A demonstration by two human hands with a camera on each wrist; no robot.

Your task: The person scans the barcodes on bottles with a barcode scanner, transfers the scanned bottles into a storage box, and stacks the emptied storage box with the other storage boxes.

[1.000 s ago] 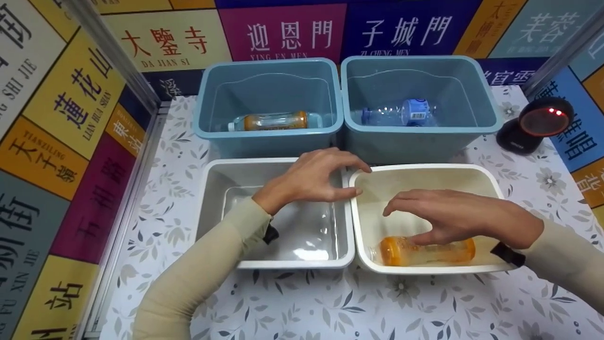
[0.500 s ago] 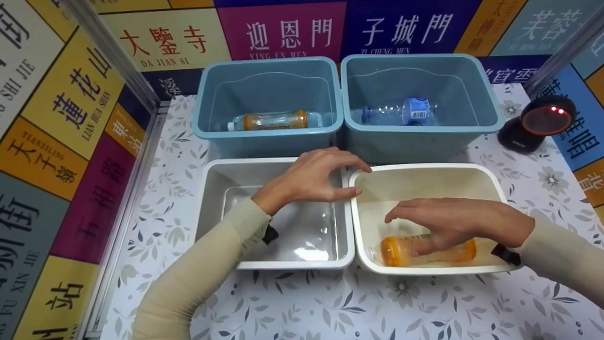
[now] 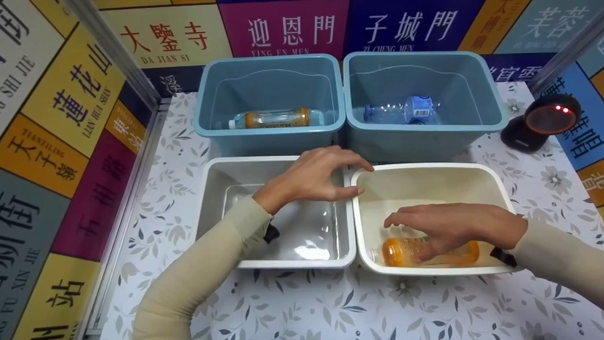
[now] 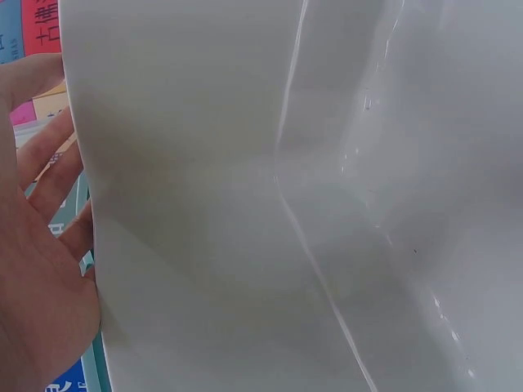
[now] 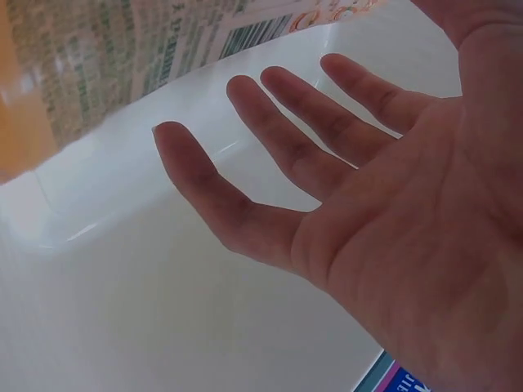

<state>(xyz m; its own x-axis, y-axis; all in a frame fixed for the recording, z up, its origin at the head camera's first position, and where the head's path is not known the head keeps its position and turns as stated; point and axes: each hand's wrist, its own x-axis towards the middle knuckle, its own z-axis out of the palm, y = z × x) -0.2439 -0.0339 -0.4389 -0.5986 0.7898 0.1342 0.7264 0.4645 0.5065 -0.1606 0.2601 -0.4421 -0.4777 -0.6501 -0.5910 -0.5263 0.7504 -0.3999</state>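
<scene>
My right hand reaches down into the cream bin, its thumb overlapping an orange-labelled plastic bottle in the head view. That bottle lies on its side along the bin's near wall. In the right wrist view the fingers are spread and loosely bent, with a gap between them and the bottle's printed label. My left hand is over the right side of the grey bin, fingers relaxed and holding nothing. Its fingertips come right at the cream bin's left rim.
Behind stand two blue bins, the left one with an orange-labelled bottle and the right one with a blue-labelled bottle. A black scanner-like device with red lights stands at the right. Printed panels surround the floral-covered table.
My right hand has moved lower into the cream bin, closer to the orange-labelled bottle. The left hand stays in place over the grey bin.
</scene>
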